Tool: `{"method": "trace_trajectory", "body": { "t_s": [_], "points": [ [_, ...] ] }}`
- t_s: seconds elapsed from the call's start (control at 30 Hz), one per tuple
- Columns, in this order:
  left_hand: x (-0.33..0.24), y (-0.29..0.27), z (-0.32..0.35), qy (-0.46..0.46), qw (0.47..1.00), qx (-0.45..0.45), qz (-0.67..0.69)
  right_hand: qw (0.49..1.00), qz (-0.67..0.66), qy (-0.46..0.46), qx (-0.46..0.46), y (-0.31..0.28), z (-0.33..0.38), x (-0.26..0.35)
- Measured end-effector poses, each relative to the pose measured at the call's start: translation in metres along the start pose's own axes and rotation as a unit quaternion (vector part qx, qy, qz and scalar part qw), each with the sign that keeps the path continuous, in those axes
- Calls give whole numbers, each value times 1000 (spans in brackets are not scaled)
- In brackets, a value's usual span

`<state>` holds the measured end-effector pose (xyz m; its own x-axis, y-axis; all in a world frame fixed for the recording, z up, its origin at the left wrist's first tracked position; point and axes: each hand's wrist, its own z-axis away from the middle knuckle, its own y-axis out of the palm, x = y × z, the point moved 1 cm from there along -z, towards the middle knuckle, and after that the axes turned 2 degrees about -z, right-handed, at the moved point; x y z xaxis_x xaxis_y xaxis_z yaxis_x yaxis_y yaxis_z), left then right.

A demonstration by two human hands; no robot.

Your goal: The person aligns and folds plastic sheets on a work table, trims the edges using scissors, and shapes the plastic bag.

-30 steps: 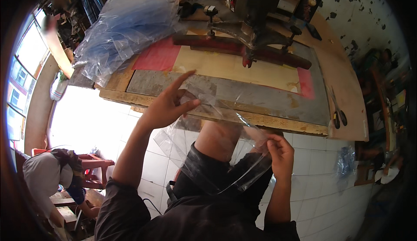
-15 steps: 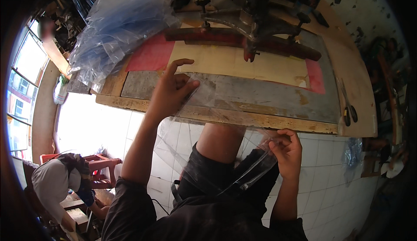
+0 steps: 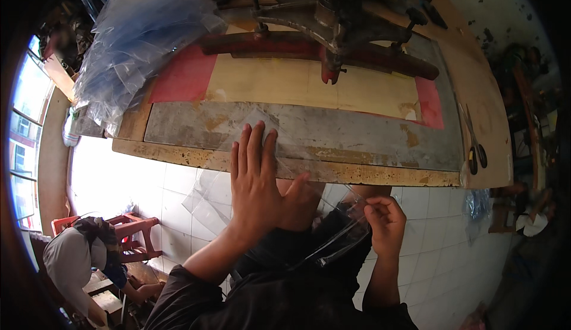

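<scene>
My left hand [image 3: 254, 181] lies flat with its fingers stretched, pressing a clear plastic sheet [image 3: 209, 194] against the grey plate [image 3: 351, 133] at the table's front edge. The sheet hangs over the edge above my lap. Its right side is pinched between the thumb and fingers of my right hand [image 3: 386, 220], just below the edge. Beyond my hands, a yellow sheet [image 3: 262, 86] with pink ends covers part of the plate. Above it sits the red bar [image 3: 386, 61] of a metal press.
A heap of clear plastic sheets [image 3: 148, 38] lies at the table's far left. Scissors with dark handles [image 3: 477, 154] rest at the right edge. At lower left another person [image 3: 68, 264] bends beside a red stool [image 3: 134, 238]. Crumpled plastic [image 3: 476, 205] shows at right, beyond the table.
My left hand, raised with curled fingers before, has come down and right and now lies flat on the plastic sheet. My right hand keeps its pinch, slightly lower.
</scene>
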<state>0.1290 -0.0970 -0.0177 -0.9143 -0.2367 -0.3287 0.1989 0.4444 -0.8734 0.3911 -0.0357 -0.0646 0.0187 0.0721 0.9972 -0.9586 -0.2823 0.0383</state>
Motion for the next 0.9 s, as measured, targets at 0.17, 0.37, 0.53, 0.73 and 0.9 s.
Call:
{"method": "trace_trajectory", "body": {
  "t_s": [0.17, 0.37, 0.53, 0.73, 0.9],
  "points": [
    [0, 3, 2, -28, 999, 29, -22, 964, 249, -88, 18, -41, -11, 18],
    [-2, 5, 2, -17, 1000, 20, -12, 696, 581, -294, -301, -158, -78, 75],
    [-1, 7, 3, -5, 1000, -1, -25, 725, 634, -168, -209, -216, -121, 53],
    [2, 5, 0, 3, 1000, -4, -28, 728, 663, -100, -145, -222, -125, 70],
    [8, 4, -7, 17, 999, -1, -32, 777, 591, -87, -199, -238, -131, 73]
  ]
}}
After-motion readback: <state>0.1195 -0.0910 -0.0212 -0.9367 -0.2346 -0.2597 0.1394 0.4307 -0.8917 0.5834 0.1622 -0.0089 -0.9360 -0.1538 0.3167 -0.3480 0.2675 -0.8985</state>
